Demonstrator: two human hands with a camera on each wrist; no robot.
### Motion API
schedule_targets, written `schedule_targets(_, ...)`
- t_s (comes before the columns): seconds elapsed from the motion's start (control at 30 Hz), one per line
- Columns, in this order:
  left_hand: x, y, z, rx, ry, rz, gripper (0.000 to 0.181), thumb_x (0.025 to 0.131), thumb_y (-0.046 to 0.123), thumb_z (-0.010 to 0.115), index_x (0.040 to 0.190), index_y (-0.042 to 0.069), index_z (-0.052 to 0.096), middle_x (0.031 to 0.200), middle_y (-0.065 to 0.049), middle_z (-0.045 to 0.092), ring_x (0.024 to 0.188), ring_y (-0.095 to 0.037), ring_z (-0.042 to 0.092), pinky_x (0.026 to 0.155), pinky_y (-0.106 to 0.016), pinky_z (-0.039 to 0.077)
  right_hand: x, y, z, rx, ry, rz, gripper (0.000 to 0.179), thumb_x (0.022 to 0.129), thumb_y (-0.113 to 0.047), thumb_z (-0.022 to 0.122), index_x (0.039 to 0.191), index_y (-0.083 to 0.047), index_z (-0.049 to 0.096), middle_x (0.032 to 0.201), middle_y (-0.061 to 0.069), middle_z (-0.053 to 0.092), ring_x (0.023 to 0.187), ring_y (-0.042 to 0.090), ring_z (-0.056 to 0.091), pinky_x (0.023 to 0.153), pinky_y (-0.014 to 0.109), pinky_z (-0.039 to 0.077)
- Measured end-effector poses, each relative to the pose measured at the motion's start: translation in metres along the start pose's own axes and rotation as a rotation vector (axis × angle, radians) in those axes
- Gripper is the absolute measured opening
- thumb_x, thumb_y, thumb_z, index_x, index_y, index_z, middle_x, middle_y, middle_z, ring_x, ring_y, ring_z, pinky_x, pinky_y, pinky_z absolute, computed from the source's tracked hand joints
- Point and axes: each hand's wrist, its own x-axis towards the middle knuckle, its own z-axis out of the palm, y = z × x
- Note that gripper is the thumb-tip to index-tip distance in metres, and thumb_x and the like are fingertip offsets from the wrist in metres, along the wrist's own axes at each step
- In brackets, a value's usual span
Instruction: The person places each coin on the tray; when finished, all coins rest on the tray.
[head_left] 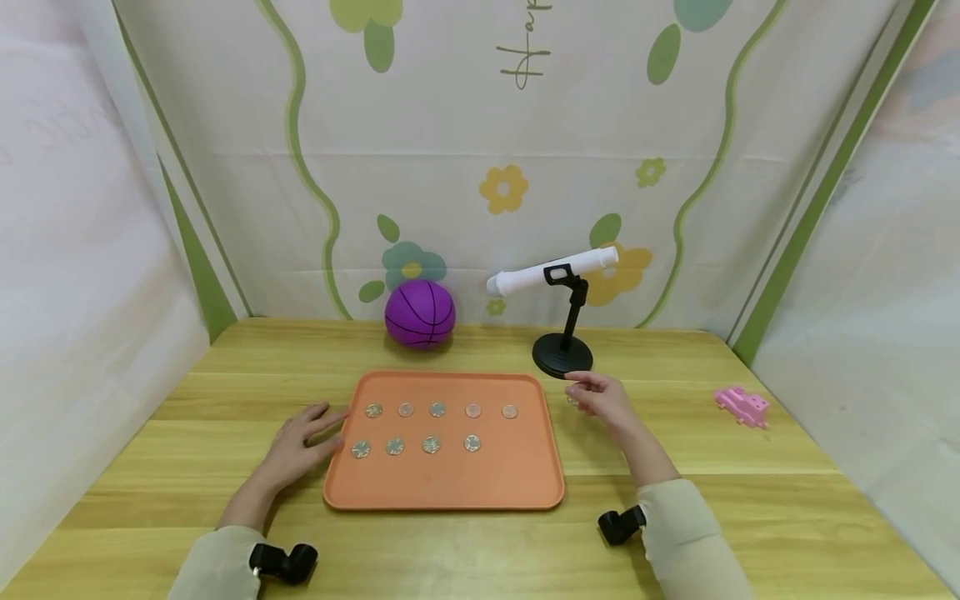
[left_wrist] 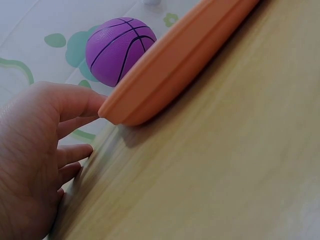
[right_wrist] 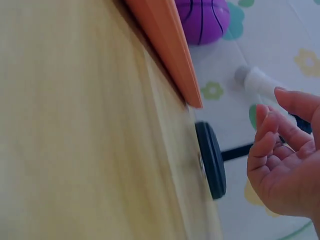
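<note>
An orange tray [head_left: 442, 492] lies on the table, bearing several coins in two rows, among them a silver-coloured coin [head_left: 472, 443] at the front row's right end. My left hand [head_left: 296, 446] touches the tray's left rim with its fingers extended. In the left wrist view, a fingertip meets the tray's corner [left_wrist: 120, 112]. Right of the tray, my right hand [head_left: 603, 404] hovers over a loose coin [head_left: 572, 401] on the table. Its fingers [right_wrist: 262, 150] are loosely curled in the right wrist view, apart from that coin [right_wrist: 201, 164], and nothing shows between them.
Behind the tray sits a purple basketball [head_left: 420, 314]. A white microphone [head_left: 525, 279] rests on a black stand [head_left: 562, 354] just beyond my right hand. Toward the table's right edge lies a pink toy [head_left: 742, 407]. A patterned cloth [head_left: 450, 108] hangs behind the table.
</note>
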Motion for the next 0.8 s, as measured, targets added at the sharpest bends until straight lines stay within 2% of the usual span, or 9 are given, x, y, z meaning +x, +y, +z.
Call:
schedule_targets(0.27,0.0,0.001,-0.001,0.008,-0.005,-0.012,0.046,0.083,0.024,0.057,0.123,0.002,0.049,0.13,-0.029,0.026,0.119,-0.048,0.013,0.091,-0.061,0.004,0.014,0.02,-0.02,0.012,0.057,0.045,0.042,0.082,-0.01,0.059,0.117,0.01,0.047,0.079,-0.002,0.055,0.06,0.012,0.046,0.052,0.023,0.037)
schedule_targets(0.43,0.0,0.001,-0.001,0.013,0.0,-0.01,0.046,0.083,0.025,0.057,0.123,0.003,0.049,0.13,-0.029,0.026,0.119,-0.048,0.014,0.089,-0.062,0.005,0.017,0.028,-0.023,0.016,0.062,0.074,0.04,0.083,-0.009,0.058,0.117,0.009,0.048,0.081,0.001,0.054,0.057,0.012,0.043,0.049,0.023,0.036)
schedule_targets(0.6,0.0,0.001,0.0,0.021,0.003,-0.005,0.046,0.083,0.025,0.057,0.123,0.003,0.049,0.13,-0.029,0.027,0.118,-0.048,0.014,0.089,-0.062,0.007,0.02,0.037,-0.024,0.001,0.084,0.109,0.038,0.084,-0.008,0.056,0.118,0.007,0.048,0.084,0.004,0.054,0.06,0.012,0.047,0.051,0.022,0.042)
schedule_targets(0.8,0.0,0.002,0.0,0.019,0.011,0.022,0.046,0.082,0.022,0.058,0.122,0.001,0.049,0.129,-0.03,0.028,0.118,-0.048,0.016,0.089,-0.061,0.007,0.021,0.048,-0.024,-0.047,0.097,0.108,0.037,0.083,-0.008,0.058,0.116,0.006,0.051,0.086,0.004,0.055,0.065,0.012,0.05,0.053,0.021,0.042)
